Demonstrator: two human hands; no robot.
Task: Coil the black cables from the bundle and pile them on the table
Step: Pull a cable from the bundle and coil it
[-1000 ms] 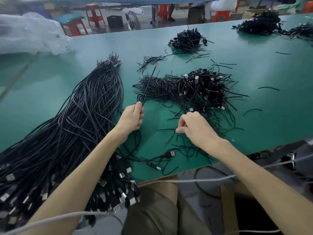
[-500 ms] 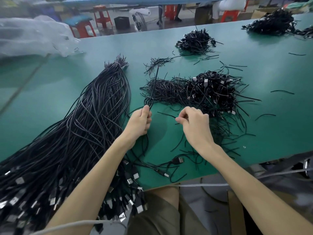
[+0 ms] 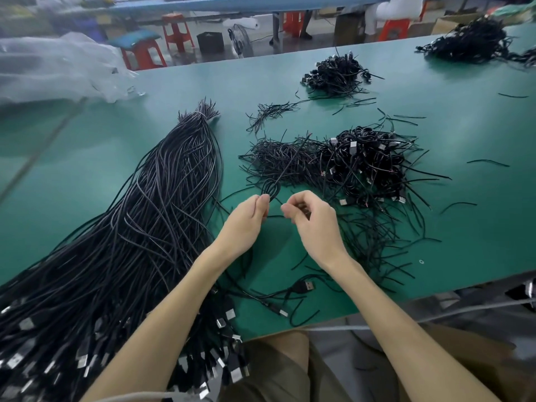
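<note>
Hands meet above the green desk (image 3: pixel 87 169), close to each other but apart. The left hand (image 3: pixel 246 224) pinches one black cable (image 3: pixel 271 189) between thumb and forefinger. The cable forms a small loop just beyond the fingertips, and its free end runs away from the person, slanting to the far right over a heap of short black strands (image 3: pixel 278 161). The right hand (image 3: pixel 314 224) has its fingers curled toward the thumb (whether it pinches a strand cannot be told).

One bundle (image 3: pixel 162 216) of long black cables lies to the left of the hands. Its long axis runs from the near-left edge of the desk to the far centre. The bare, bunched tips point away from the person, and the metal plugs hang over the near edge.

Three piles of coiled cable are visible:
- one pile (image 3: pixel 368 166) just beyond the right hand, touching the strand heap;
- one smaller pile (image 3: pixel 336 74) farther back;
- one pile (image 3: pixel 470 44) at the far right.

One loose plug (image 3: pixel 305 286) lies near the front edge, between the forearms.
</note>
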